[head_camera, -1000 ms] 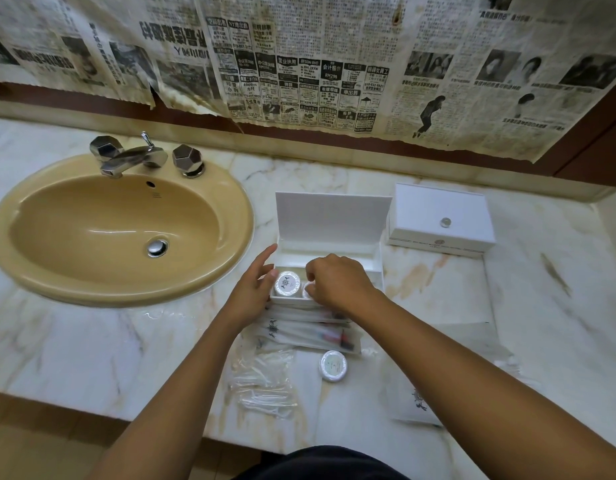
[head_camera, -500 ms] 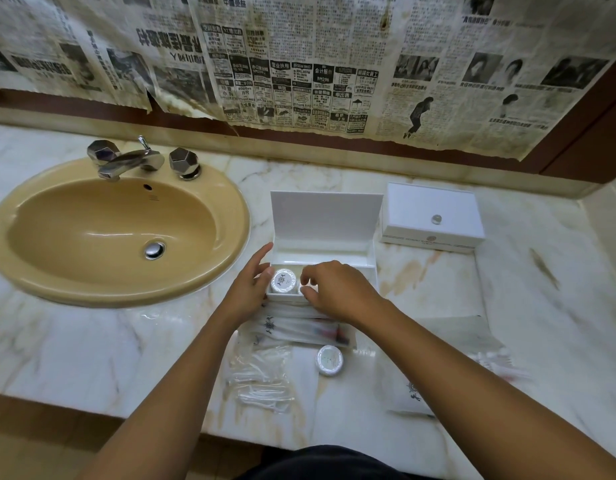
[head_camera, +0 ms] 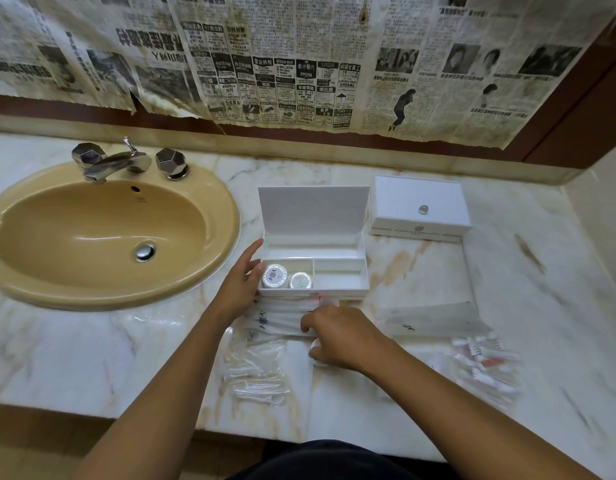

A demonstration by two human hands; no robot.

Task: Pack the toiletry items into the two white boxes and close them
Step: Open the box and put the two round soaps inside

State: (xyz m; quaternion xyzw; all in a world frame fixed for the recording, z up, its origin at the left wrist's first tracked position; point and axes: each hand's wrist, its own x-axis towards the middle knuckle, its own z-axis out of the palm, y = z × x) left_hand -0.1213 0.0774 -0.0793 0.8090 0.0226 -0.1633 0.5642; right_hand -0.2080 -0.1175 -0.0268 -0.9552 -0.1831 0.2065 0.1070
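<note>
An open white box (head_camera: 341, 292) stands mid-counter with its lid (head_camera: 311, 209) upright. Two round tins (head_camera: 274, 276) (head_camera: 300, 281) sit side by side in its front left compartment; the other compartments hold nothing. My left hand (head_camera: 242, 282) rests with straight fingers against the box's left side. My right hand (head_camera: 341, 337) is in front of the box, fingers curled down round a third round tin (head_camera: 316, 355), mostly hidden under the hand. A second white box (head_camera: 417, 206) stands closed to the right.
Flat white sachets (head_camera: 282, 317) lie against the open box's front. Clear packets of cotton swabs (head_camera: 254, 372) lie near the counter edge, a flat packet (head_camera: 431, 320) and toothbrush packets (head_camera: 483, 362) to the right. A beige sink (head_camera: 209, 199) with a chrome faucet (head_camera: 112, 162) is at left.
My right hand left the box's front left compartment, where a second tin now sits, and drew back to the tin on the counter. My left hand stayed at the box's side.
</note>
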